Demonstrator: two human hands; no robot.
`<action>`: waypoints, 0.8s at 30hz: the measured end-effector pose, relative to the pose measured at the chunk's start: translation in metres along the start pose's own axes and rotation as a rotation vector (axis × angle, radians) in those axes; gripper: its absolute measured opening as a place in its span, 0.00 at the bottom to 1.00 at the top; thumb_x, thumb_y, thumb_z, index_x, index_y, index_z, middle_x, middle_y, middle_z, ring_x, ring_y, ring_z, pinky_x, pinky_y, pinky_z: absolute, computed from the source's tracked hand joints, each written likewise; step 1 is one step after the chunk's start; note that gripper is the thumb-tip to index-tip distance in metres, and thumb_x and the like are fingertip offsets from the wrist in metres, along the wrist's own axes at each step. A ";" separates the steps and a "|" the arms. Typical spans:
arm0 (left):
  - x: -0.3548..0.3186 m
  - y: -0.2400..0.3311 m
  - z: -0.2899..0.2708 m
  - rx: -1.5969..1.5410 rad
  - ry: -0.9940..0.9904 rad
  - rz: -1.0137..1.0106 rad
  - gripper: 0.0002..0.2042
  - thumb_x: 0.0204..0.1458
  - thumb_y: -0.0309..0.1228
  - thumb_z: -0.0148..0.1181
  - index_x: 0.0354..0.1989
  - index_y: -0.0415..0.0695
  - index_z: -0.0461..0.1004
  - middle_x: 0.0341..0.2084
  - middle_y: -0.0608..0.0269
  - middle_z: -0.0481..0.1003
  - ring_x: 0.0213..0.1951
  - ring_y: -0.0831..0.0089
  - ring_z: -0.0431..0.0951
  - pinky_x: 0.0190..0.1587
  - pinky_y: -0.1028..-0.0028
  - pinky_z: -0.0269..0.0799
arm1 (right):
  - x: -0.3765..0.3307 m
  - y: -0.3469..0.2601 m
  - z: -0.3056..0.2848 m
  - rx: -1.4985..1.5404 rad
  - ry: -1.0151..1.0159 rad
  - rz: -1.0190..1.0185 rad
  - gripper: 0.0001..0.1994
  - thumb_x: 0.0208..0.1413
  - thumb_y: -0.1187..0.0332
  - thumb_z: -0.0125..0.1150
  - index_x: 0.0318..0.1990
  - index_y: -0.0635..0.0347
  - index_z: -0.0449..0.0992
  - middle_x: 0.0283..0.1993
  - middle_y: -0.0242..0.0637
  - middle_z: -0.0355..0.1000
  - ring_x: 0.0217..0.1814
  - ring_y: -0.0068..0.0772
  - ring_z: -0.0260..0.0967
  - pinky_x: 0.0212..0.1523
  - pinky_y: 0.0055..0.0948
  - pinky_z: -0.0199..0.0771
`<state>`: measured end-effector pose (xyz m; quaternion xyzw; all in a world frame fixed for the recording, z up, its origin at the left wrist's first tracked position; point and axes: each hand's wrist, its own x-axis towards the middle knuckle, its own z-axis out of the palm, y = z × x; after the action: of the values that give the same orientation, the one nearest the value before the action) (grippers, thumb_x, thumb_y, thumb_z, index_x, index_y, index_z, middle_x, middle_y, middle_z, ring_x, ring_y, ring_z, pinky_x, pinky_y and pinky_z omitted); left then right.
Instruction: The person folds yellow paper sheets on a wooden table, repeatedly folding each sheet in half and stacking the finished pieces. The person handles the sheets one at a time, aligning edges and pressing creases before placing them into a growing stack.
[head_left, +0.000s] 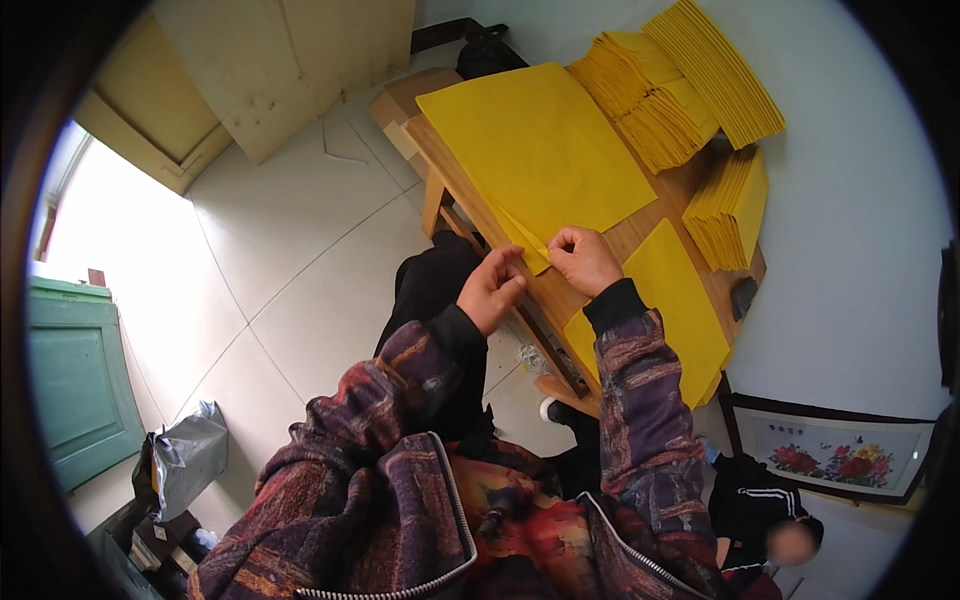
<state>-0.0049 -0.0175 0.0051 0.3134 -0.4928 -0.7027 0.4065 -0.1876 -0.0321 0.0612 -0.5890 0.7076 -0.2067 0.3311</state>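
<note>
A large yellow felt-like sheet lies across the wooden table, its near corner narrowing toward my hands. At that corner, my right hand is closed, thumb and forefinger pinching the edge, where a narrow flap lifts or folds. My left hand is beside the same edge at the table's near side, fingers loosely bent with thumb and forefinger apart. Nothing shows between them. A second yellow sheet lies to the right, partly under my right sleeve.
Stacks of folded yellow pieces stand along the wall, with another bundle nearer. A dark object sits at the table's right edge. A person is at lower right by a framed flower picture. A silver bag stands left.
</note>
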 end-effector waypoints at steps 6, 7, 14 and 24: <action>0.004 0.016 0.003 0.946 0.217 0.531 0.14 0.46 0.23 0.58 0.44 0.42 0.73 0.40 0.58 0.71 0.45 0.58 0.70 0.50 0.63 0.64 | -0.009 -0.006 0.005 -0.218 0.173 -0.113 0.04 0.49 0.73 0.57 0.27 0.64 0.70 0.24 0.47 0.71 0.28 0.45 0.71 0.30 0.37 0.70; 0.010 0.016 0.003 1.011 0.254 0.582 0.14 0.45 0.24 0.59 0.42 0.43 0.74 0.44 0.57 0.72 0.49 0.58 0.69 0.53 0.62 0.62 | -0.009 -0.008 0.007 -0.272 0.203 -0.127 0.04 0.48 0.73 0.56 0.27 0.64 0.69 0.25 0.49 0.71 0.29 0.50 0.71 0.30 0.39 0.71; 0.030 0.011 0.003 1.154 0.155 0.526 0.09 0.46 0.32 0.59 0.36 0.45 0.73 0.41 0.62 0.72 0.49 0.59 0.69 0.53 0.62 0.62 | -0.001 -0.018 0.017 -0.172 0.412 -0.130 0.04 0.51 0.74 0.55 0.31 0.61 0.67 0.23 0.47 0.71 0.27 0.48 0.75 0.26 0.42 0.72; 0.042 0.010 0.006 1.302 0.165 0.348 0.23 0.47 0.38 0.60 0.53 0.46 0.70 0.58 0.57 0.65 0.55 0.56 0.64 0.58 0.58 0.54 | -0.005 -0.035 -0.022 -0.409 0.535 -0.310 0.05 0.45 0.78 0.60 0.30 0.61 0.70 0.36 0.46 0.68 0.42 0.52 0.66 0.42 0.42 0.68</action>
<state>-0.0274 -0.0535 0.0153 0.4631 -0.8260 -0.1606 0.2783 -0.1781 -0.0370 0.1017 -0.6683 0.6983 -0.2553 -0.0253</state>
